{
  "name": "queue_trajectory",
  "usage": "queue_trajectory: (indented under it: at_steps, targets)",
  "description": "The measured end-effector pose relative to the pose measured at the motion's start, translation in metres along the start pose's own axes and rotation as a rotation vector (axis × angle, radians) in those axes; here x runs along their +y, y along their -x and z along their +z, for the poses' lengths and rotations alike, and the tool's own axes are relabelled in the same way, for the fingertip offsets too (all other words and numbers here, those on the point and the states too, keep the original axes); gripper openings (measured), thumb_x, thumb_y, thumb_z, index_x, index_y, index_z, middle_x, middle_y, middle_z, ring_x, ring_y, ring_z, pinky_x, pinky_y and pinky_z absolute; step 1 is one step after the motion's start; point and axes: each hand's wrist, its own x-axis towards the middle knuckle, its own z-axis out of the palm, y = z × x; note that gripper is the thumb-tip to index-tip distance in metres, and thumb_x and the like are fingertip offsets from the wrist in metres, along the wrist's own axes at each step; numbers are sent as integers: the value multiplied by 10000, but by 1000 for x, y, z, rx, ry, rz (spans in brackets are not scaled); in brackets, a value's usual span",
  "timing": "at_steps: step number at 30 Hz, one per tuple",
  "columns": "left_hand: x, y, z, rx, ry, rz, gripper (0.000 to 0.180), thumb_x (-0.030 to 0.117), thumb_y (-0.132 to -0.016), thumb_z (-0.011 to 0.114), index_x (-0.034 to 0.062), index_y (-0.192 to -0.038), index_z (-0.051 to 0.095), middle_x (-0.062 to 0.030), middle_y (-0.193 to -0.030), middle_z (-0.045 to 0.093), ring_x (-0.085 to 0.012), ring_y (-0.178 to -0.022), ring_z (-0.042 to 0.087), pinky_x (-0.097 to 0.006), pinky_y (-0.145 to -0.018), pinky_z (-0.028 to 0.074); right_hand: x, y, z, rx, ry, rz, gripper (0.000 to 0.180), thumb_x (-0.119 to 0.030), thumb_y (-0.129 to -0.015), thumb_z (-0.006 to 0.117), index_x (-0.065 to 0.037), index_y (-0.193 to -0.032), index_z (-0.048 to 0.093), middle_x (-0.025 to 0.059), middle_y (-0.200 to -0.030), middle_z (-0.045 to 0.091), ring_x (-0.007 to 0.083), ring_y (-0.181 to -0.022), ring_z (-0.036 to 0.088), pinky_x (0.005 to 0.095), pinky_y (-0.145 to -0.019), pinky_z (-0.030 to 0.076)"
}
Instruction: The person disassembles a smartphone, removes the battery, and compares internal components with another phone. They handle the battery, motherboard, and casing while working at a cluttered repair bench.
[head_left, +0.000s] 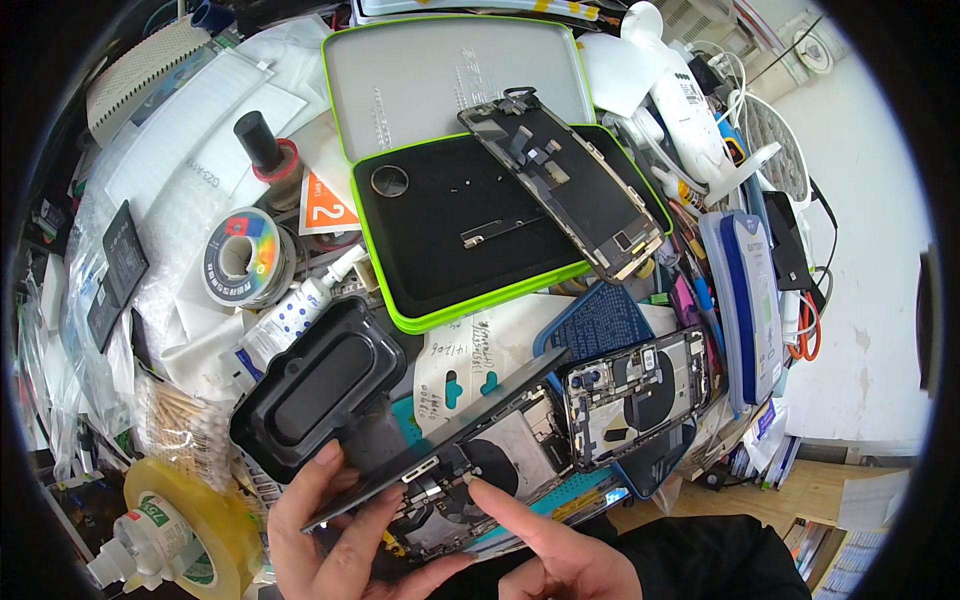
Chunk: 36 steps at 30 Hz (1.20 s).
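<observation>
Low in the middle, an opened smartphone (pixel 520 455) shows its inner parts, with its dark screen panel (pixel 440 430) tilted up along one side. My left hand (pixel 335 530) grips the lower left end of this phone, fingers behind the panel and thumb in front. The index finger of my right hand (pixel 565 555) is stretched out, its tip on or just over a small part inside the phone; its other fingers are curled and hold nothing visible. A second opened phone body (pixel 635 398) lies just to the right. Beside my left hand stands a black plastic tray (pixel 318 385).
Behind the phones is an open green-edged case (pixel 430 250), a detached phone screen (pixel 570 185) across its right side. To the left are a solder reel (pixel 240 258), a white bottle (pixel 290 320), a yellow tape roll (pixel 220 530) and a pump bottle (pixel 150 545). A blue-white box (pixel 745 310) stands right.
</observation>
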Motion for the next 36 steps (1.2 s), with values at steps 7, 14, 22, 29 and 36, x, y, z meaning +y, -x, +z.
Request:
queue_trajectory:
  at_steps: [7,14,22,29,36]
  targets:
    - [1,-2,0,2,-30,17,682,311,-700,976,-27,-1228,706,-252,-1484,469,-387,-1193,662,-407,-879,635,-6,3,-2,39,-81,132,872,22,-1053,544,-127,-1692,-30,116,-804,695,88,-492,489,234,-499,383]
    - [0,-1,0,3,-23,9,679,308,-701,976,-21,-1232,709,-250,-1487,473,-383,-1186,662,-403,-873,631,-8,0,-3,63,-254,75,835,15,-1045,556,-95,-1688,35,123,-793,685,93,-490,516,228,-492,396]
    - [0,-3,-1,4,-14,32,669,294,-703,975,-19,-1232,711,-256,-1486,473,-385,-1175,665,-409,-882,619,-23,7,-1,55,-16,-15,722,-22,-1036,576,-34,-1653,200,107,-803,684,87,-529,544,230,-513,425]
    - [-1,-2,-5,13,-37,52,655,320,-736,959,-33,-1226,704,-262,-1473,483,-376,-1175,665,-417,-872,606,-75,-7,13,302,1374,-230,532,17,-731,813,8,-1246,686,229,-1287,603,187,-828,657,311,-741,544]
    - [2,-1,-4,64,-12,51,649,318,-728,965,-14,-1223,707,-263,-1460,506,-378,-1177,643,-447,-928,567,-110,-66,5,109,2089,-716,475,-70,-752,829,-59,-1214,722,72,-1107,668,224,-751,599,298,-649,512]
